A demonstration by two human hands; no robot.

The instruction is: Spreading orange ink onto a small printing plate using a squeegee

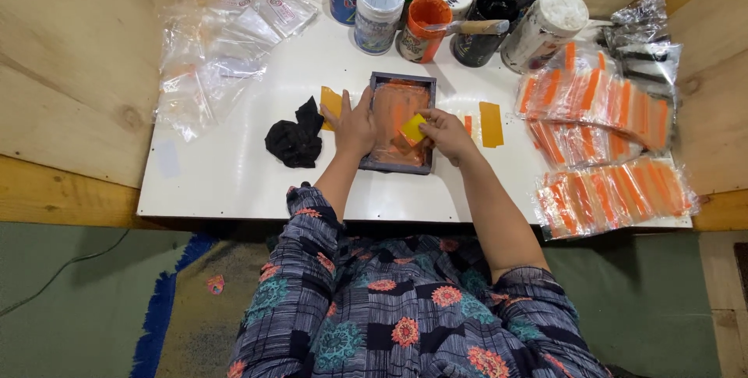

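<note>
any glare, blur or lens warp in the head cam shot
Head view: bright, even light, mild glare on the white table and clear plastic bags; both hands and the grey frame are sharp; table edges bow slightly from wide-angle distortion.

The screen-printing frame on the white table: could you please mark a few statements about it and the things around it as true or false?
1. The left hand rests on the left edge of the small framed screen. True.
2. The right hand holds a blue squeegee. False: its fingers hold a small yellow squeegee card over the orange-inked mesh.
3. A crumpled black cloth lies left of the frame. True.
4. The open orange ink jar stands in front of the frame, near the person. False: it stands behind the frame, among the other jars.
5. Bags of orange pieces are piled on the left. False: they lie on the right.
</note>
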